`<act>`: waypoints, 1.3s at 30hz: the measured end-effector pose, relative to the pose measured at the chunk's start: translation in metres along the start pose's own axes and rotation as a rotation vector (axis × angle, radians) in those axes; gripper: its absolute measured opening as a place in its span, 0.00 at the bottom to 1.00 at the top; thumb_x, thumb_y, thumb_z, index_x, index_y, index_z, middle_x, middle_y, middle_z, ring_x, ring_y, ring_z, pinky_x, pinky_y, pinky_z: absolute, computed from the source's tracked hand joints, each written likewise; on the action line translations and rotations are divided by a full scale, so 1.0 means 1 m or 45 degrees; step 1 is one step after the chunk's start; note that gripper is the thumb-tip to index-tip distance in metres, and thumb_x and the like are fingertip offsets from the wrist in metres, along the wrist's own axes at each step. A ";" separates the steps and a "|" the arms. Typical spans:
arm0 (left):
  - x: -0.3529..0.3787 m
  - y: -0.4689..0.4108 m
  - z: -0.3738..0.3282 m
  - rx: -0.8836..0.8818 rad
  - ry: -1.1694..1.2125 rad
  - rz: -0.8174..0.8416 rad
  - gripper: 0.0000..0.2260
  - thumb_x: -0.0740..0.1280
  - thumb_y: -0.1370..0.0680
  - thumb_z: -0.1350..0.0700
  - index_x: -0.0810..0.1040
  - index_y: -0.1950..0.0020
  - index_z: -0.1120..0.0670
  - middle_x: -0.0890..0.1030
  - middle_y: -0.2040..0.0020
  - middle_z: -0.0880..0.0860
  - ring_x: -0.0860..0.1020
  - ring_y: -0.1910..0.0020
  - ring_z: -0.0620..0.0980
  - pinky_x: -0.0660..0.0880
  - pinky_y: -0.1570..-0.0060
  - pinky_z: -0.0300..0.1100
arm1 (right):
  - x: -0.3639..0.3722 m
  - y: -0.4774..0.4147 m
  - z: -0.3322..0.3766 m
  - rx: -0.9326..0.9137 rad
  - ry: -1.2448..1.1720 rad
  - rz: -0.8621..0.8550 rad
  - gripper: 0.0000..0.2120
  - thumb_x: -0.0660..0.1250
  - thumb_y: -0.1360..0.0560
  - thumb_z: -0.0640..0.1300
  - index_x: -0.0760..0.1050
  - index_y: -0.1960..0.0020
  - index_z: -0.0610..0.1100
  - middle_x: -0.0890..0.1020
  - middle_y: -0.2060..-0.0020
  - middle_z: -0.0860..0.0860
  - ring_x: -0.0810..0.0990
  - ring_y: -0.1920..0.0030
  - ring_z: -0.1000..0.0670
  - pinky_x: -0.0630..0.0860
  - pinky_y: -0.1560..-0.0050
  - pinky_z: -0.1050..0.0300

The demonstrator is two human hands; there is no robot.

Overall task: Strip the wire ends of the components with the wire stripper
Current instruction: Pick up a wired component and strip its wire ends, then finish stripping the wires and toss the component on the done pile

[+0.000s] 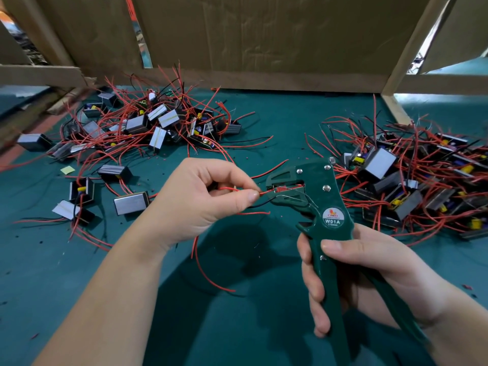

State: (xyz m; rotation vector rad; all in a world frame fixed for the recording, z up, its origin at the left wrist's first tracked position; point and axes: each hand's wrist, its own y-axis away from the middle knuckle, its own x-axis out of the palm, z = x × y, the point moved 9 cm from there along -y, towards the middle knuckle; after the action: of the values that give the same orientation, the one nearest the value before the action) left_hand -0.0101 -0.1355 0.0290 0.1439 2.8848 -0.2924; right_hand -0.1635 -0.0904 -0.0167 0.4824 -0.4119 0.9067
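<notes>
My right hand (369, 276) grips the handles of a dark green wire stripper (327, 207) labelled W01A, its jaws pointing left. My left hand (200, 199) pinches a thin red wire (229, 189) between thumb and fingers and feeds its end into the stripper's jaws (284, 190). A black wire (260, 204) and more red wire trail from the same hand, one red strand (208, 276) looping down over the mat. The component these wires belong to is hidden inside my left hand.
Two heaps of small grey boxed components with red and black leads lie on the teal mat (237, 326): one at the back left (148, 125), one at the right (412, 186). Cardboard walls (264, 35) with wooden battens enclose the back.
</notes>
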 end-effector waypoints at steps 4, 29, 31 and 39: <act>-0.001 0.000 0.000 0.013 -0.020 0.001 0.03 0.75 0.36 0.50 0.84 0.64 0.44 0.75 0.71 0.49 0.65 0.69 0.49 0.61 0.70 0.35 | -0.001 0.001 -0.001 -0.002 0.027 -0.043 0.14 0.75 0.33 0.50 0.76 0.56 0.41 0.77 0.69 0.39 0.78 0.71 0.40 0.73 0.64 0.44; 0.006 -0.003 0.023 -0.181 0.012 0.025 0.04 0.74 0.35 0.52 0.82 0.67 0.52 0.69 0.74 0.51 0.62 0.72 0.45 0.59 0.70 0.36 | 0.012 -0.001 -0.009 0.171 -0.367 0.142 0.19 0.69 0.32 0.46 0.75 0.46 0.36 0.78 0.59 0.36 0.79 0.60 0.36 0.76 0.52 0.38; 0.007 -0.001 0.016 -0.144 0.055 0.090 0.05 0.75 0.37 0.54 0.81 0.70 0.52 0.66 0.76 0.47 0.60 0.75 0.42 0.58 0.73 0.31 | 0.019 0.001 -0.007 0.177 -0.335 0.243 0.18 0.66 0.29 0.47 0.74 0.44 0.36 0.77 0.57 0.37 0.80 0.58 0.37 0.75 0.51 0.39; 0.018 0.004 0.009 -0.083 0.254 0.280 0.03 0.68 0.39 0.53 0.77 0.72 0.52 0.70 0.72 0.48 0.64 0.71 0.47 0.57 0.66 0.46 | 0.023 0.002 -0.007 0.173 -0.271 0.307 0.15 0.64 0.28 0.46 0.73 0.45 0.37 0.78 0.59 0.37 0.81 0.59 0.39 0.74 0.52 0.41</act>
State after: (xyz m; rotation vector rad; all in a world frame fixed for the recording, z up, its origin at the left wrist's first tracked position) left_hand -0.0249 -0.1317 0.0152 0.5009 3.0328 -0.1503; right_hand -0.1510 -0.0705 -0.0102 0.6670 -0.6143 1.1258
